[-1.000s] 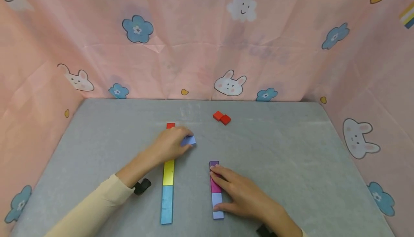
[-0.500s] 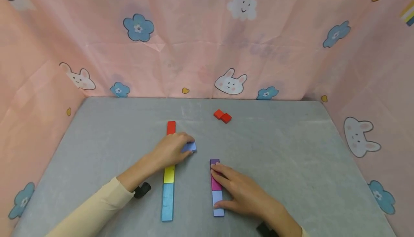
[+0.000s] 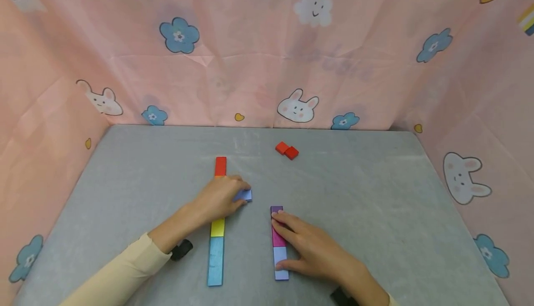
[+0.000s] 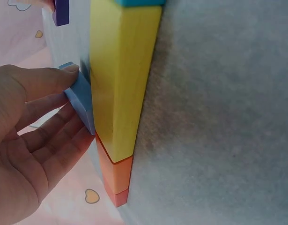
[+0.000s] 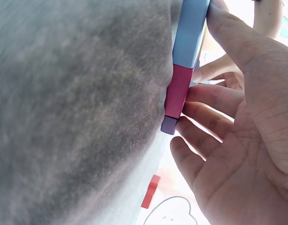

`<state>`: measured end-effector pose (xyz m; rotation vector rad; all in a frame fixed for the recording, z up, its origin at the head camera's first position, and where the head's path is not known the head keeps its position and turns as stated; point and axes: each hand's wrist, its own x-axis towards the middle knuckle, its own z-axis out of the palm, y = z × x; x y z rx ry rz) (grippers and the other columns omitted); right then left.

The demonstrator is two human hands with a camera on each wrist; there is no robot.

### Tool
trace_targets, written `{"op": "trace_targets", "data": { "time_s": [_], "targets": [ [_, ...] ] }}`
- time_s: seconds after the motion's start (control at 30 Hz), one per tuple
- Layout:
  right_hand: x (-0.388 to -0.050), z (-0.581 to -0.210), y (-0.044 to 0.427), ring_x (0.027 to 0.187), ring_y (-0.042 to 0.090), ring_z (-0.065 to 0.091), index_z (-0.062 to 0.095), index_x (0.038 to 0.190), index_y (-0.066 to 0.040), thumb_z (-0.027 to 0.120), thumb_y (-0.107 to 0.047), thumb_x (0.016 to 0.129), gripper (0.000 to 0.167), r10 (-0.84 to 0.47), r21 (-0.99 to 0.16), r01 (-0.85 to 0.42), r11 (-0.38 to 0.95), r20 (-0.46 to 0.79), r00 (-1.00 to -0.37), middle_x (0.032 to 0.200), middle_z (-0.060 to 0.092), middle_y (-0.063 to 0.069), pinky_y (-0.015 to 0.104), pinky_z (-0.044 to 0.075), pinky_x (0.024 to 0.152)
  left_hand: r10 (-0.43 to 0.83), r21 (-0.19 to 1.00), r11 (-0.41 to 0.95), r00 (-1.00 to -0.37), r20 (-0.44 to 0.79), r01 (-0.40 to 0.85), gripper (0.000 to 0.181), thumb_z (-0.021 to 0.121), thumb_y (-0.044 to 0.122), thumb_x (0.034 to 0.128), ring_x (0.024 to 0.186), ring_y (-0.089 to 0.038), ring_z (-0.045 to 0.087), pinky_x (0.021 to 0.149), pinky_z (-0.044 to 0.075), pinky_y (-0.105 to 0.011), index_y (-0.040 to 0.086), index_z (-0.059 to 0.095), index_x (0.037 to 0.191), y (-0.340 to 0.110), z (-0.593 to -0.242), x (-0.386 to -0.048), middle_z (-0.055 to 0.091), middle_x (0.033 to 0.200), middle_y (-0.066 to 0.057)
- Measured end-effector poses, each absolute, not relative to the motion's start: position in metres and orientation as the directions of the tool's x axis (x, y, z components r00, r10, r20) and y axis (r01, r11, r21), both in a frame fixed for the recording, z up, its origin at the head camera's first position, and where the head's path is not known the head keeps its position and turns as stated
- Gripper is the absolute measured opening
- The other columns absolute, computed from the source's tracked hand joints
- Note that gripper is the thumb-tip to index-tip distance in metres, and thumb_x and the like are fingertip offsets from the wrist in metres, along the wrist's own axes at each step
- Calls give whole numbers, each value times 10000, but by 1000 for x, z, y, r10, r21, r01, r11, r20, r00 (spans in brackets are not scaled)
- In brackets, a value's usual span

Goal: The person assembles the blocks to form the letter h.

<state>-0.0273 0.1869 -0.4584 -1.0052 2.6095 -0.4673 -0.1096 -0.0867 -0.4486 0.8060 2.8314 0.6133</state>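
My left hand pinches a small periwinkle-blue block between thumb and fingers. It reaches over a straight row of blocks: red at the far end, orange, yellow and light blue nearest me. In the left wrist view the held block's lower end meets or almost meets the row's side. Fingers of my right hand rest along a shorter row on the right, made up of purple, magenta and periwinkle blocks. Its thumb touches the periwinkle one.
Two small red blocks lie touching at the back of the grey table. A pink patterned cloth rises behind and at both sides. Grey tabletop separates the two rows.
My left hand has slid a little toward me along the left row with the pinched block, uncovering more of the red block. The right hand stays where it was.
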Motion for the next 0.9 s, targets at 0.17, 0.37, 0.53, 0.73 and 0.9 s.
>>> {"op": "trace_targets", "data": {
  "time_s": [0.17,0.37,0.53,0.73,0.9],
  "targets": [
    [-27,-459,187,1532,239,474,473,1600,-114,776,-598,893,909,-675,-409,-570,713,-180,-715,1689,423,56,475,508,1190,532,407,780,-846,-32,475,309,837,131,913,1008,-240,751,912,657,-406,47,785,1206,-85,-448,-109,778,1157,-115],
    [-27,-458,188,1535,240,470,460,1608,-117,777,-588,896,911,-680,-413,-572,709,-182,-711,1695,418,56,479,496,1203,529,400,786,-848,-38,472,301,836,128,913,995,-244,746,899,658,-409,48,785,1199,-84,-448,-107,776,1143,-115],
    [-28,-457,188,1532,251,476,450,1612,-109,730,-609,921,897,-696,-419,-590,691,-165,-698,1697,414,62,493,504,1190,531,397,784,-847,-29,478,308,839,127,909,1003,-248,747,903,662,-404,43,783,1200,-85,-450,-107,776,1153,-120],
    [-28,-457,189,1523,256,486,451,1611,-107,686,-641,936,893,-708,-415,-606,679,-150,-690,1694,421,61,504,511,1180,531,395,783,-847,-25,480,299,839,119,907,992,-245,744,901,662,-399,45,786,1192,-85,-450,-106,776,1132,-114],
    [-26,-459,190,1516,266,498,489,1583,-76,714,-611,929,875,-732,-394,-654,646,-78,-677,1677,450,75,482,527,1167,542,389,777,-840,-14,495,283,836,104,907,976,-243,747,885,664,-397,41,789,1178,-86,-451,-105,777,1107,-113]
  ]
}}
